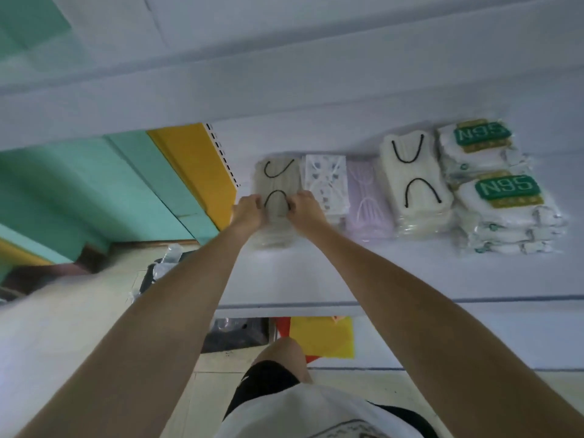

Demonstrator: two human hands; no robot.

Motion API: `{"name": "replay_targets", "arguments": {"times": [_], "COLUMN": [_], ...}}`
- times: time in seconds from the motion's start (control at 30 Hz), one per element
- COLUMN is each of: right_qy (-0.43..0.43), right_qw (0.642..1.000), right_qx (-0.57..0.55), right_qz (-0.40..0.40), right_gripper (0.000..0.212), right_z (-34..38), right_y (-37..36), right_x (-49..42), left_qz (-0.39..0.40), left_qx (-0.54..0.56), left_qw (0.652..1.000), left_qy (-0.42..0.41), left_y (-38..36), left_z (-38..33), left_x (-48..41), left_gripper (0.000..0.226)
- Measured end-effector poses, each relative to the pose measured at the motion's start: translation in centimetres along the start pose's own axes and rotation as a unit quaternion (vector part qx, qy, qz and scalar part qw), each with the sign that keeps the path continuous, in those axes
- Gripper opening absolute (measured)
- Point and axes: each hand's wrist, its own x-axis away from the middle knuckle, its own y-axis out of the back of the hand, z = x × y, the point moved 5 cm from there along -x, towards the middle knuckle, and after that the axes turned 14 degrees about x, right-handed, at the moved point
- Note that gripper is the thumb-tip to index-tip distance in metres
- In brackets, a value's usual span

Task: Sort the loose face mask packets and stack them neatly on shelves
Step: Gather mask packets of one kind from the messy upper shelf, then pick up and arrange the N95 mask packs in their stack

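Observation:
A stack of grey mask packets with black ear loops [275, 184] lies at the left end of a row on the white shelf [316, 273]. My left hand [248, 211] grips its left side and my right hand [305, 210] grips its right side, fingers curled over the top packet. To the right lie a white patterned stack [325, 181], a lilac stack [366, 197], a cream stack with black loops [414, 181] and two stacks of N95 packets [505, 210].
A yellow upright with a slotted rail [202, 165] and a teal wall [94, 191] bound the shelf on the left. Below the shelf edge are a dark bag [234, 335], yellow and red sheets [322, 338] and loose clear packets [170, 260] on the floor.

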Motion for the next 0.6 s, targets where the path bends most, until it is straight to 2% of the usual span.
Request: {"name": "replay_targets", "arguments": {"times": [0.07,0.1,0.17,0.23,0.3,0.43,0.6], "right_qy": [0.013,0.025,0.057,0.083,0.117,0.195,0.249], "right_qw": [1.000,0.999,0.997,0.994,0.990,0.969,0.931], "right_qx": [0.011,0.022,0.048,0.064,0.075,0.151,0.263], "right_qz": [0.001,-0.001,-0.009,-0.009,-0.004,0.021,0.049], "right_gripper": [0.029,0.033,0.043,0.046,0.046,0.045,0.047], "right_z": [0.1,0.2,0.3,0.2,-0.2,-2.7,-8.3], "right_y": [0.3,0.6,1.4,2.6,4.1,7.3,13.8], "right_x": [0.3,0.8,2.2,4.2,6.6,12.2,19.3], "left_qz": [0.002,0.002,-0.009,-0.062,-0.097,-0.066,-0.041], "left_qx": [-0.032,-0.029,0.009,0.029,0.014,0.024,0.010], "left_qw": [0.999,1.000,1.000,0.997,0.987,0.965,0.954], "left_qy": [-0.004,-0.004,-0.004,-0.046,-0.126,-0.252,-0.295], "left_y": [-0.4,-0.5,-0.4,0.2,0.5,-0.1,-1.1], "left_z": [0.1,0.3,0.7,0.1,-1.6,-5.5,-12.2], "left_x": [-0.2,-0.2,0.5,2.2,4.7,10.8,19.0], "left_gripper": [0.010,0.015,0.040,0.043,0.041,0.038,0.035]}}
